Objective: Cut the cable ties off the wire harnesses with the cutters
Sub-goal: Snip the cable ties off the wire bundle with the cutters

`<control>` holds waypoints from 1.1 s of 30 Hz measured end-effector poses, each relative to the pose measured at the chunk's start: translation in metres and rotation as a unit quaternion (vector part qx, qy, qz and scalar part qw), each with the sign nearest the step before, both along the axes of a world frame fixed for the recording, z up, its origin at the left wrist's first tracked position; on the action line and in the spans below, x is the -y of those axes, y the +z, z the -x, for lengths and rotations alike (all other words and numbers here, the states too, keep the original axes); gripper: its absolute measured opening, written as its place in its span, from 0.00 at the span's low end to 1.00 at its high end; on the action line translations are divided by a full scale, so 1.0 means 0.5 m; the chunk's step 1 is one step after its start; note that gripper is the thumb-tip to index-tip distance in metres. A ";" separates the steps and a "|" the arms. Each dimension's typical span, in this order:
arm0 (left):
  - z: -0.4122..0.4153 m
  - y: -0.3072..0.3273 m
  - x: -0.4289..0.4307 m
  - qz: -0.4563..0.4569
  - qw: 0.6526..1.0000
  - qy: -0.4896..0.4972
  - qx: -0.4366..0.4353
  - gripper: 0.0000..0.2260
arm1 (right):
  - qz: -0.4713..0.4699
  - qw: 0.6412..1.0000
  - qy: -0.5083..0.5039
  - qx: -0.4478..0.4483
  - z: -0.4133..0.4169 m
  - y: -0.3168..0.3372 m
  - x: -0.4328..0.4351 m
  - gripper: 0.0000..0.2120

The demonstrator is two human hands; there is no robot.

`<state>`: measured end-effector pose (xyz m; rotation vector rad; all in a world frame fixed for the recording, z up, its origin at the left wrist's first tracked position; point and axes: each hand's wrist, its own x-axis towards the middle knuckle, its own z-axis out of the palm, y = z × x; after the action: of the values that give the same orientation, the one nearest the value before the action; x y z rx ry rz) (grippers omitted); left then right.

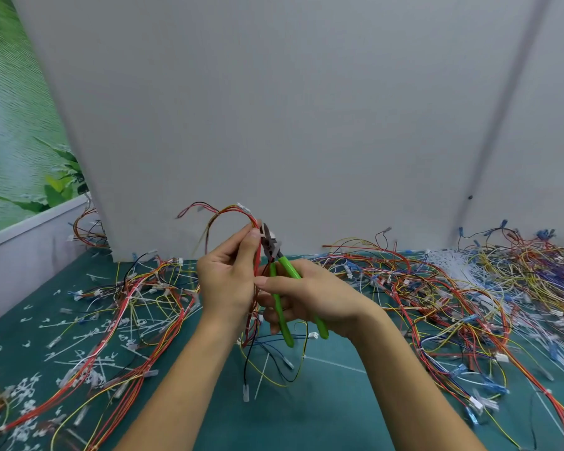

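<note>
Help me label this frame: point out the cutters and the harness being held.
cutters point(289, 267), head view, green handle just below the head.
held harness point(245, 215), head view, red wires at the arch's top.

Glossy green plastic sleeves the handles of the cutters point(282, 289), their head dull dark metal, while the wire harness point(241, 216) shows smooth shiny plastic insulation, the cut cable ties point(88, 336) look pale translucent plastic, and the green mat point(306, 418) lies matt and smooth.
</note>
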<state>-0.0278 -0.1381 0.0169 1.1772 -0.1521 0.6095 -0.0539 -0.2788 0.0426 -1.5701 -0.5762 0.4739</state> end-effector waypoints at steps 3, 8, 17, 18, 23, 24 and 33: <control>-0.002 0.003 0.001 0.048 0.998 -0.033 -0.034 0.06 | 0.008 1.000 -0.013 0.018 -0.003 -0.005 -0.002 0.10; -0.001 0.009 0.004 0.093 0.991 -0.068 -0.068 0.06 | 0.016 0.999 -0.022 0.036 -0.002 -0.007 -0.004 0.13; -0.007 0.000 -0.010 0.014 0.999 -0.032 -0.036 0.07 | 0.022 0.999 -0.042 0.016 0.007 0.002 0.000 0.15; -0.007 0.001 -0.012 0.005 0.999 -0.028 -0.034 0.09 | 0.023 0.999 -0.042 0.013 0.008 0.003 -0.001 0.16; -0.014 -0.001 -0.021 -0.003 0.999 -0.044 -0.030 0.17 | 0.018 0.999 -0.035 0.006 0.009 0.005 -0.002 0.14; -0.014 0.000 -0.020 0.000 0.998 -0.047 -0.031 0.17 | 0.019 0.999 -0.035 0.006 0.008 0.005 -0.001 0.13; -0.007 0.007 -0.016 0.006 0.999 -0.045 -0.028 0.14 | 0.039 0.999 -0.027 0.021 0.013 0.014 0.004 0.11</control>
<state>-0.0241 -0.1302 0.0201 1.1684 -0.1538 0.4968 -0.0603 -0.2808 0.0496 -1.6692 -0.5527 0.4277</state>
